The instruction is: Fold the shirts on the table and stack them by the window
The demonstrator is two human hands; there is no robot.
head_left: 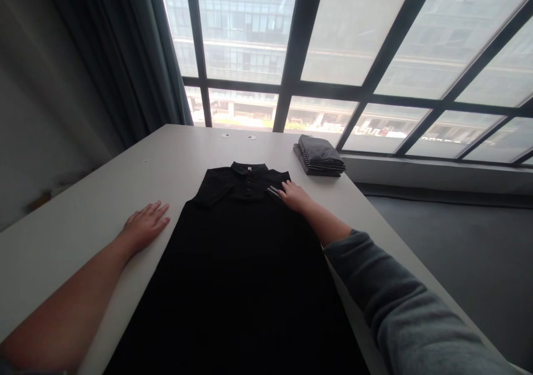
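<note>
A black polo shirt [245,275] lies front up and spread long on the table, its collar at the far end. Both sleeves are folded in over the chest, and white stripes show on the right one's cuff. My right hand [295,196] is at that right sleeve, thumb on the striped cuff and fingers bent over the cloth near the shoulder. Left of the shirt, my left hand [145,225] rests palm down on the tabletop, fingers stretched out and apart from the fabric. The shirt's hem runs out of view at the bottom.
On the white table [175,147], a stack of folded grey garments [320,155] sits near the far right edge. Two small white round pieces [252,138] lie at the back. Beyond are large windows [250,30] and a dark curtain [125,47] at the left.
</note>
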